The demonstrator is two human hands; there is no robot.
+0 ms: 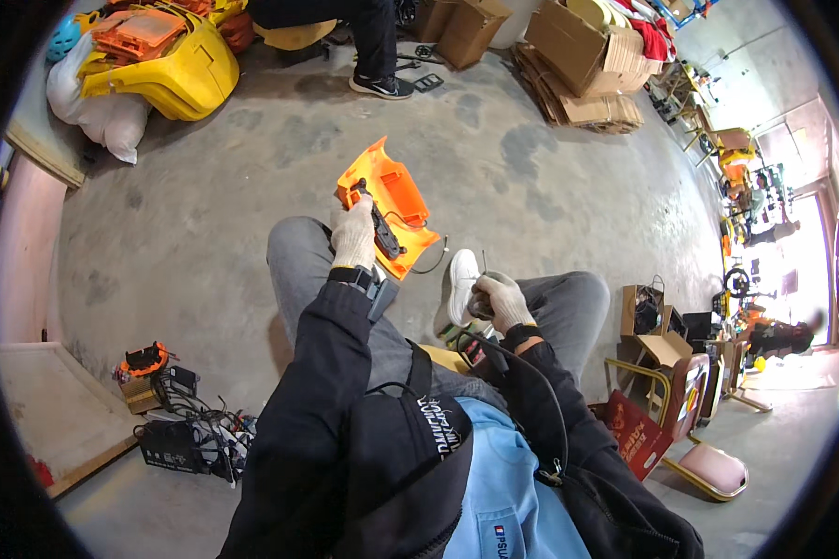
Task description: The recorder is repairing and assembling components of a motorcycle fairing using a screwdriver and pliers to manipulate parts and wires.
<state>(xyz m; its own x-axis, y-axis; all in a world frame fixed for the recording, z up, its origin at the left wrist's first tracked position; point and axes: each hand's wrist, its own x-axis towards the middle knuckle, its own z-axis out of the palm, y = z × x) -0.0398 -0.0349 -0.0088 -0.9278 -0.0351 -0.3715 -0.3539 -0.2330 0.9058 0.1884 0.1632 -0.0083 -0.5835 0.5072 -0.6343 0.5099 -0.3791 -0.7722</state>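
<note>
My left hand [352,236], in a pale knitted glove, is closed on an orange plastic shell [396,191] held tilted above the floor between my knees. A long black fitting [385,233] lies along the shell beside my fingers, and a thin black cable [435,265] loops off its far side. My right hand [503,300], gloved too, is closed near my right knee, apart from the shell. It grips a small dark tool [481,304] with a thin shaft pointing up; the fingers hide most of it, so its exact kind does not show.
A white shoe [462,287] shows below the shell. To the left are tangled cables [216,430] and a black box [171,445]. Yellow plastic shells [191,79], cardboard boxes [569,51] and another person's shoe [382,87] are ahead. A chair [708,469] stands at right.
</note>
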